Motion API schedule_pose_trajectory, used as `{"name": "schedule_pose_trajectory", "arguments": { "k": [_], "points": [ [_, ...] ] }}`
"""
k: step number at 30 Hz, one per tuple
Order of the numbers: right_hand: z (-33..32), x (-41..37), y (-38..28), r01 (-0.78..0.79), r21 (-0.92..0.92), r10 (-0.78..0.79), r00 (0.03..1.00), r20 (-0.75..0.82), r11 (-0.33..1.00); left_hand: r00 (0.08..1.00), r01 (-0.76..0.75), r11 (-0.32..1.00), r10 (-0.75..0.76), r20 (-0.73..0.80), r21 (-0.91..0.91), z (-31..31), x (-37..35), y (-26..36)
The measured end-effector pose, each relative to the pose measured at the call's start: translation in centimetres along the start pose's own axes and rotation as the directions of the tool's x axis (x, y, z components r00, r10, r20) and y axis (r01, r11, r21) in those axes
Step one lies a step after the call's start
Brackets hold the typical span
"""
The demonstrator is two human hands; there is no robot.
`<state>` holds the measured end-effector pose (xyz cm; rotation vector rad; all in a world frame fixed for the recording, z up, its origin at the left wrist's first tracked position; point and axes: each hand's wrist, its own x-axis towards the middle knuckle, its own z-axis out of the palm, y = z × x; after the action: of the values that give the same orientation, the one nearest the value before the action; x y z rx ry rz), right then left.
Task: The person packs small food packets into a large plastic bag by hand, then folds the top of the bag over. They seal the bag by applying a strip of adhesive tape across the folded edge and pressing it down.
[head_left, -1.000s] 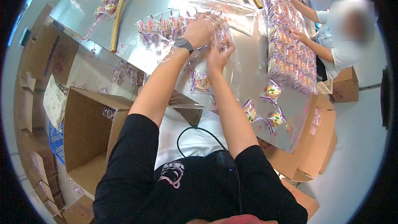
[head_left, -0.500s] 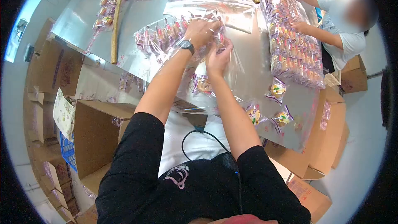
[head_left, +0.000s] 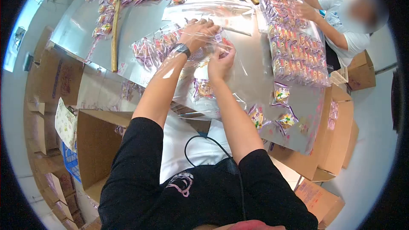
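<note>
A clear plastic bag drapes over both my forearms and a row of individually wrapped pastries. My left hand, with a dark watch at the wrist, lies across the top of the row, fingers stretched out and slightly apart. At the row's right end, my right hand is curled, thumb against fingers, beside the last packets; what it pinches is hidden. Under the plastic, between my forearms, lies a single wrapped pastry. Several loose wrapped pastries rest right of my right forearm.
A large bagged block of wrapped pastries lies on the right of the metal table. Beyond it a person reaches in. Wooden bars border piled packets. Flat plastic bags lie ahead. Open cardboard boxes stand below the edge.
My left hand has flattened and spread over the row. My right hand has shifted slightly down, its fingers curled more. The co-worker's nearer hand has moved up along the block. The view has shifted slightly.
</note>
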<state>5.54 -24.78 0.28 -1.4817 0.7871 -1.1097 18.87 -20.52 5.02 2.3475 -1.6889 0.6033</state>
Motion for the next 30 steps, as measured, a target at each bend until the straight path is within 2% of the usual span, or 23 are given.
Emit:
{"name": "schedule_pose_trajectory", "arguments": {
  "k": [2,5,8,11,14,17,21,26,30],
  "points": [
    [0.7,0.3,1.7,0.002,0.097,-0.001,1.000,-0.013,0.995,1.000,-0.002,0.999,0.003,0.029,-0.039,0.0,0.0,-0.5],
    [0.6,0.1,1.4,0.102,-0.126,-0.109,0.992,-0.057,0.987,0.999,0.017,1.000,-0.016,0.041,-0.026,0.5,-0.2,-0.6],
    [0.9,0.5,2.3,0.091,-0.042,-0.093,0.995,-0.048,0.995,0.993,0.029,1.000,-0.030,0.110,0.006,0.0,-0.3,-0.9],
    [0.5,0.4,0.9,0.071,-0.064,-0.073,0.997,-0.034,0.995,0.992,0.018,0.996,-0.007,0.127,-0.086,-1.7,-0.7,-1.2],
    [1.0,0.6,1.6,0.099,-0.006,-0.099,0.991,-0.092,0.995,0.993,0.035,0.994,-0.023,0.116,-0.104,-1.0,-0.9,-1.9],
    [0.8,0.6,0.7,0.024,-0.015,-0.025,0.997,-0.075,1.000,0.989,-0.017,0.997,0.026,0.143,-0.069,-2.2,-0.6,-1.7],
    [1.3,1.0,1.5,0.077,0.001,-0.076,0.994,-0.073,0.997,0.991,-0.040,0.999,0.038,0.129,0.011,-2.6,-0.5,-1.7],
    [0.7,1.1,0.3,-0.027,-0.030,0.027,1.000,-0.008,0.999,0.977,-0.012,0.998,0.026,0.213,-0.066,-3.8,-0.2,-1.9],
    [1.5,1.2,1.8,-0.001,0.041,0.002,0.999,-0.037,0.999,0.965,-0.012,0.998,0.026,0.261,-0.055,-3.3,-0.2,-2.6]
  ]
}}
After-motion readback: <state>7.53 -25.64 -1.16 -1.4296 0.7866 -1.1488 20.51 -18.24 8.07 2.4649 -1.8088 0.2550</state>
